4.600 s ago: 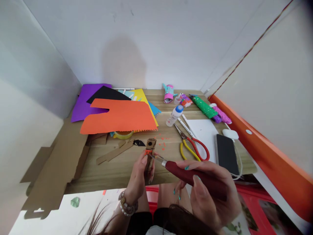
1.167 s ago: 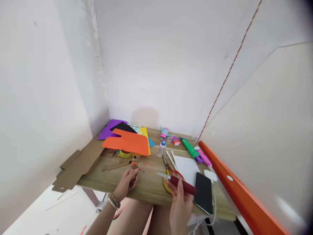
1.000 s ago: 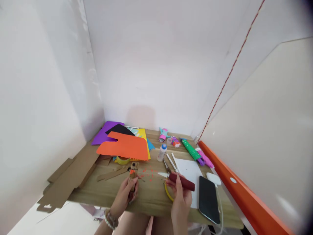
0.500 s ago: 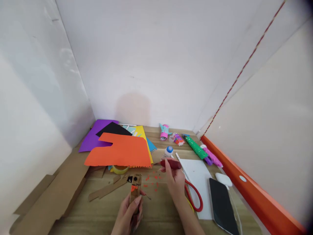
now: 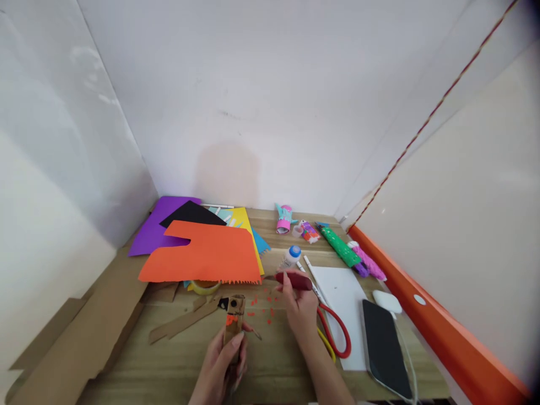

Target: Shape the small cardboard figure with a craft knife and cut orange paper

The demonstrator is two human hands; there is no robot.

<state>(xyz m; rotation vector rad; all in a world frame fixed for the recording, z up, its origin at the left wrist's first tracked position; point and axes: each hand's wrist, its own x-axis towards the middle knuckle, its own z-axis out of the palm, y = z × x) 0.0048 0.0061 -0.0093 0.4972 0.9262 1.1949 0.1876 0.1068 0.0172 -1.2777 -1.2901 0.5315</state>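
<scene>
My left hand is closed round a small brown cardboard figure with an orange patch, held upright above the wooden table. My right hand grips a craft knife with a dark red handle, its blade pointing left, low over the table beside the glue bottle. Small orange paper scraps lie between my two hands.
Orange, purple, black and yellow paper sheets lie at the back left, with a tape roll and cardboard strips. Red-and-yellow scissors, white paper, a phone and finished paper figures sit on the right. Flat cardboard overhangs the left edge.
The camera tilted down toward the table. My right hand carried the knife away from the cardboard figure, forward and left to just before the glue bottle. My left hand kept hold of the figure.
</scene>
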